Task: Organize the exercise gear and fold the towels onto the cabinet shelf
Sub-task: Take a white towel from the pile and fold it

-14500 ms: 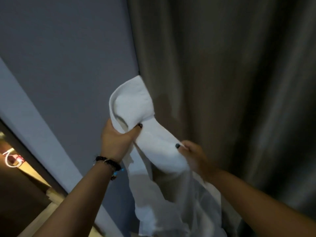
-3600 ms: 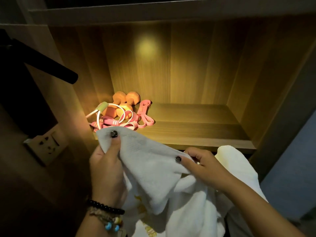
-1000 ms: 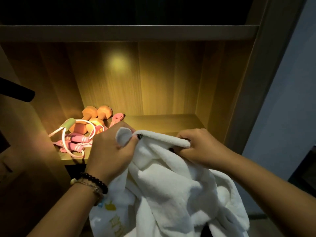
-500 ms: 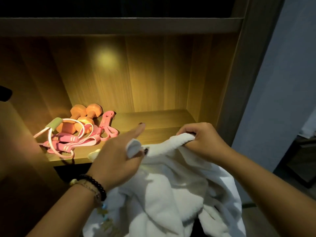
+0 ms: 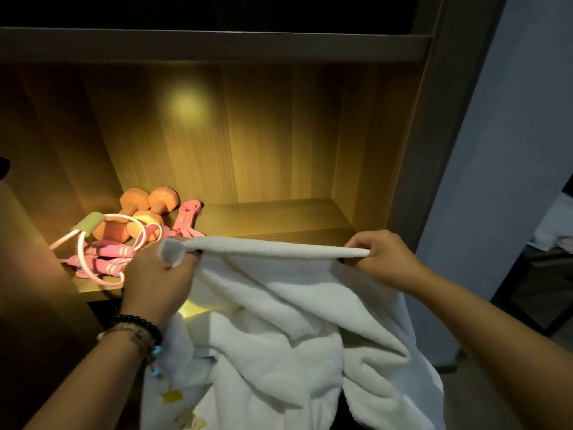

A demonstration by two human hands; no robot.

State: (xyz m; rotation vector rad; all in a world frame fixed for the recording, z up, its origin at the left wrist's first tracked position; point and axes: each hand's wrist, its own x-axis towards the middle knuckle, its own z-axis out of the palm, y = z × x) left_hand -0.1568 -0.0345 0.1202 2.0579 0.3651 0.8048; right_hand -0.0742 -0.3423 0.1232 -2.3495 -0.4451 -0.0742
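Note:
A white towel [image 5: 279, 321] hangs in front of the lit wooden cabinet shelf [image 5: 279, 215], its top edge stretched level between my hands. My left hand [image 5: 155, 280] grips the towel's left corner. My right hand [image 5: 381, 256] pinches the right end of the same edge. At the shelf's left end lie orange dumbbells [image 5: 139, 209], a pink and white jump rope [image 5: 102, 256] and pink resistance bands [image 5: 186, 221], piled together. The towel's lower part droops out of view.
The right part of the shelf is bare wood. A board [image 5: 217, 45] closes the compartment from above. The cabinet's side post [image 5: 434, 135] and a grey wall [image 5: 511, 150] stand at the right. A dark panel fills the lower left.
My hands have drawn apart along the towel's top edge, pulling it taut and level; half a second ago they were close together over a bunched towel.

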